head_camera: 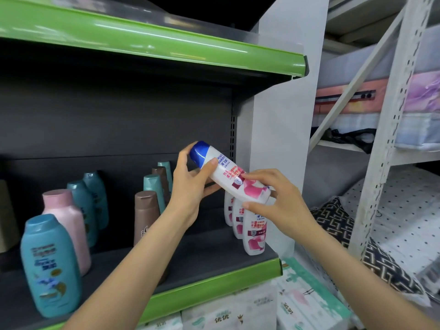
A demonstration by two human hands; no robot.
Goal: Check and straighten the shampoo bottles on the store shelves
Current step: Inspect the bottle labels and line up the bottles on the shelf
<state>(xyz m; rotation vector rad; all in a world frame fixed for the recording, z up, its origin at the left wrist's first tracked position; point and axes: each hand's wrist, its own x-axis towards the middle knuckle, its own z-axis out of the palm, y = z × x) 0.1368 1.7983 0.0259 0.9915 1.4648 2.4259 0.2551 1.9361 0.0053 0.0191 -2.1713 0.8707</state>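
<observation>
You hold one white bottle (228,176) off the shelf (214,277), lying near horizontal in front of the shelf's right end, blue cap (199,154) toward the upper left, base toward the lower right.

Left hand (190,184): fingers curled behind the bottle's upper half, thumb pressed across the front just below the cap. Right hand (273,201): thumb and fingers pinch the base end, index finger lying on the pink label. Both hands are closed on it.

Step in hand, as judged: the check. The label faces you and the bottle is tipped for reading, so this looks like inspection, not placement yet.

Just below the held bottle, a row (245,225) of matching white bottles stands upright at the right end of the shelf, running front to back. Their tops are hidden behind your hands, so their count stays uncertain. Further left stand brown bottles (145,213), teal bottles (88,201), a pink bottle (66,225) and a blue bottle (51,265) at the front edge.

Next move calls for: turn the bottle upright, cap up, label outward; set it down in line with the white row without knocking the front one, which stands near the shelf lip. Whether a free slot lies behind or in front of the row cannot be told from here.
</observation>
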